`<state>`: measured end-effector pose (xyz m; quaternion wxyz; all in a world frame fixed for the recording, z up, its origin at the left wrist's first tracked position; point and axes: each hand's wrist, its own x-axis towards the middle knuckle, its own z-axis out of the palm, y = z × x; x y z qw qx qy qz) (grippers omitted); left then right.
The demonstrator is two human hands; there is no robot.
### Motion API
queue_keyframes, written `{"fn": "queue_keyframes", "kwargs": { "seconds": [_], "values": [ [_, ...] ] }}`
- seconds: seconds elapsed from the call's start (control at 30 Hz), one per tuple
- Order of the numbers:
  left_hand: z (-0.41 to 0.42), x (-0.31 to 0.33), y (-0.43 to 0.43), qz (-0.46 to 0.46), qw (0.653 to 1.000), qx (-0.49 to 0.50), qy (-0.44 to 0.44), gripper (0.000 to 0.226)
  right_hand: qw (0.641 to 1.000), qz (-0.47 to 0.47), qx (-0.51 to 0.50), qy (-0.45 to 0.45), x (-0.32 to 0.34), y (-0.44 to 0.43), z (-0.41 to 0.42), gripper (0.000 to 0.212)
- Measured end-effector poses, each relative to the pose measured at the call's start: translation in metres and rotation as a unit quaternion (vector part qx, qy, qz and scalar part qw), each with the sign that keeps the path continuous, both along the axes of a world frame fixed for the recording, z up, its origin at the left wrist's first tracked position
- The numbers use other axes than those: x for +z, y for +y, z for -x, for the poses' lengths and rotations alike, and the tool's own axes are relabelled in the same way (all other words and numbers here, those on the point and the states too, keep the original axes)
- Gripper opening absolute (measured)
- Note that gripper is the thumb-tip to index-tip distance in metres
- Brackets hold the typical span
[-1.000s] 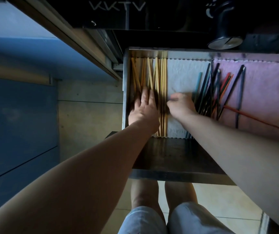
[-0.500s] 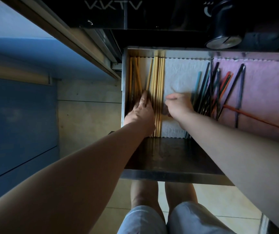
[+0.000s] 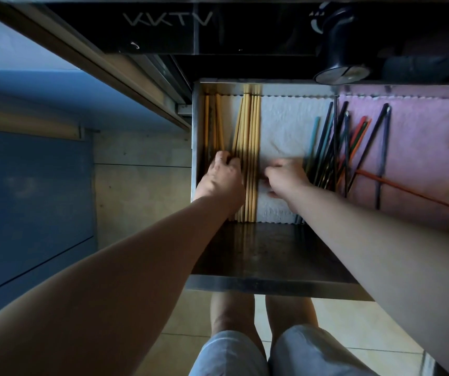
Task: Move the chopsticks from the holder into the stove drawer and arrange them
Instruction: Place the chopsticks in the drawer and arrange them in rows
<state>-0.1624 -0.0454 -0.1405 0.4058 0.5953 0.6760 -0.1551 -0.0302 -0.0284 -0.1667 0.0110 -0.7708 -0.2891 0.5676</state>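
The stove drawer (image 3: 272,285) is pulled out. Wooden chopsticks (image 3: 250,131) lie lengthwise in its left part as a tight bundle, with a few more wooden chopsticks (image 3: 215,123) along the left wall. My left hand (image 3: 222,181) rests over their near half, fingers curled down onto the sticks between the two groups. My right hand (image 3: 285,177) is blurred, its fingers curled on the white cloth (image 3: 291,123), touching the bundle's right side. Dark and coloured chopsticks (image 3: 334,145) lie fanned out to its right. No holder is in view.
A pink cloth (image 3: 421,137) lines the drawer's right part, with an orange chopstick (image 3: 407,189) lying across it. A black stove knob (image 3: 340,50) hangs above the drawer's back. Blue cabinet fronts (image 3: 28,199) stand on the left. My knees (image 3: 245,348) are below the drawer.
My left hand's flat fingers have curled and the hand shifted left. The wooden chopsticks went from splayed to a straight bundle plus a small group at the wall. My right hand barely moved.
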Motion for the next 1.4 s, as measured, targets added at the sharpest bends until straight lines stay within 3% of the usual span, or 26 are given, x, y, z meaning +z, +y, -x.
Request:
{"fn": "queue_keyframes", "kwargs": {
  "seconds": [0.23,0.33,0.43,0.53,0.83,0.93,1.1,1.27,1.4],
  "values": [
    [-0.002,0.002,0.005,0.007,0.999,-0.006,0.033,0.037,1.0,-0.019,-0.008,0.002,-0.002,-0.001,-0.004,0.03],
    [-0.002,0.004,0.002,-0.023,0.997,-0.031,0.06,0.046,0.998,-0.056,-0.019,0.001,-0.001,0.002,-0.003,0.035],
    [0.001,-0.004,0.001,-0.05,0.987,-0.145,0.051,0.081,0.996,-0.081,-0.03,-0.001,-0.001,0.007,0.0,0.037],
    [0.003,-0.014,-0.002,-0.04,0.963,-0.261,0.056,0.085,0.996,-0.078,-0.044,0.003,-0.003,0.011,0.003,0.033],
    [-0.004,-0.009,-0.007,0.006,0.991,-0.118,0.066,0.084,0.997,-0.065,-0.047,0.02,-0.005,0.013,0.0,0.03],
    [-0.006,-0.009,-0.007,0.024,0.992,-0.109,0.063,0.085,0.997,-0.069,-0.033,0.023,-0.003,0.015,0.005,0.024],
    [-0.004,-0.009,-0.012,0.007,0.993,-0.098,0.069,0.085,0.997,-0.071,-0.014,0.039,0.001,0.015,0.006,0.032],
    [-0.002,-0.013,-0.013,-0.018,0.983,-0.179,0.023,0.082,0.996,-0.072,-0.038,0.042,0.002,0.015,0.005,0.032],
    [0.004,-0.012,-0.011,-0.022,0.987,-0.154,0.046,0.081,0.996,-0.066,-0.04,0.048,0.001,0.013,0.005,0.03]
  ]
}}
